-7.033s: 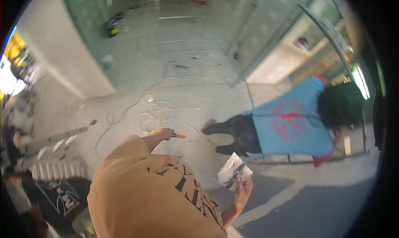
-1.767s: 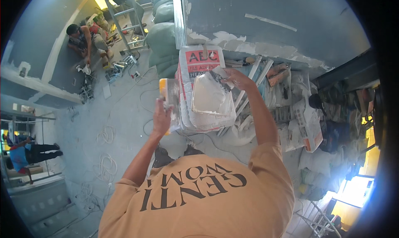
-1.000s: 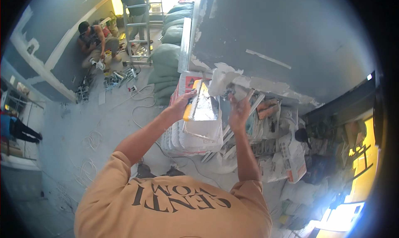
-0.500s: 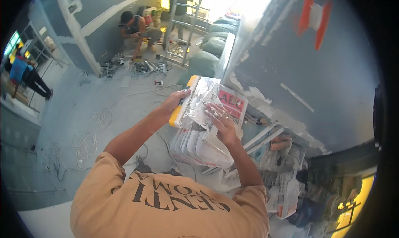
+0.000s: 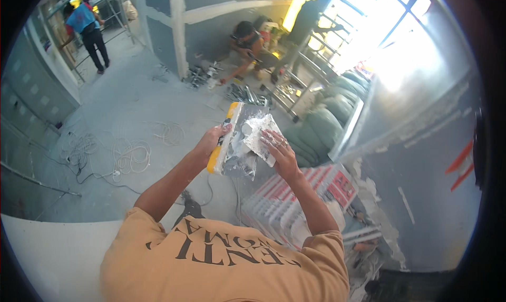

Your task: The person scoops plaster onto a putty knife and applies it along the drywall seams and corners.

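Note:
My left hand [image 5: 213, 139] is wrapped round the yellow-and-black edge grip of a wide plastering blade [image 5: 234, 165]. The blade is smeared with wet white compound. My right hand [image 5: 280, 150] grips a smaller flat spreader [image 5: 260, 134], coated in the same white paste and lying over the wide blade's right part. Its exact shape is partly hidden by the paste and my fingers. A thick lump of compound sits on top, near the fingertips. Both tools are held in front of my chest, above the floor.
Stacked white-and-red bags [image 5: 311, 196] stand at right, below my right forearm. Green sacks [image 5: 321, 115] line the wall ahead. Cables [image 5: 129, 157] coil on the floor at left. A metal ladder [image 5: 300, 80], metal parts [image 5: 245, 94], a crouching person [image 5: 247, 46] and two standing people are farther off.
My view has swung to the right, so the people, ladder and bags shift in the picture. The spreader has turned on the wide blade, and more of the blade's grey face shows.

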`<state>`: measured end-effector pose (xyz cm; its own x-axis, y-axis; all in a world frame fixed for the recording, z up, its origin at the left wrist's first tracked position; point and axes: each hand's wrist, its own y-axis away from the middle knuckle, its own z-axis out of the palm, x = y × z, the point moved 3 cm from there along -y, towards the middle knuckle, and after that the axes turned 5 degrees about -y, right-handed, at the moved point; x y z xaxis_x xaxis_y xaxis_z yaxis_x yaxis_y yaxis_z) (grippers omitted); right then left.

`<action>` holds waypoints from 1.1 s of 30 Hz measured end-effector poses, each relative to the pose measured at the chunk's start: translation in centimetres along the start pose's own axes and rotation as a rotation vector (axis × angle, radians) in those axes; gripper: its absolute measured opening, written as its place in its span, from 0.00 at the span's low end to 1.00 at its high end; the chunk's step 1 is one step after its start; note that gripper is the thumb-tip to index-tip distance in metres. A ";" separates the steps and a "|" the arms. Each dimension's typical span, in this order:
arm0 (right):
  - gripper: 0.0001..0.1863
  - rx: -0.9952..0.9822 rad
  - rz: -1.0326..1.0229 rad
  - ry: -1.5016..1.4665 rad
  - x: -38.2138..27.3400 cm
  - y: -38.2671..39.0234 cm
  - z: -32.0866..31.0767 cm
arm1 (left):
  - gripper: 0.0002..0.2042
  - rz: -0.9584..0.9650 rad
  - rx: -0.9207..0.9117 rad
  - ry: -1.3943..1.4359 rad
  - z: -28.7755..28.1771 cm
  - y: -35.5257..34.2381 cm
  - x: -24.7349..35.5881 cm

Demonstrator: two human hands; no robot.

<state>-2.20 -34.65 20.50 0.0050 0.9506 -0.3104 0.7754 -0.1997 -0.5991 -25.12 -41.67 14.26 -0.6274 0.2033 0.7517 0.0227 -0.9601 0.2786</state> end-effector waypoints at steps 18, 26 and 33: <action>0.30 0.019 -0.088 -0.095 12.9 -53.4 37.1 | 0.16 0.167 0.307 -0.040 -43.1 -4.0 43.9; 0.31 0.047 -0.105 -0.156 27.9 -68.7 47.9 | 0.18 0.234 0.328 0.006 -56.0 -16.5 55.1; 0.32 0.032 -0.060 -0.117 47.6 -80.1 57.6 | 0.17 0.235 0.475 0.000 -67.0 -32.4 65.6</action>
<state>-100.41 12.88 11.21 -0.1159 0.9271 -0.3566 0.7515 -0.1529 -0.6418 -119.11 -10.08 14.48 -0.5631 -0.0067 0.8263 0.5127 -0.7871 0.3430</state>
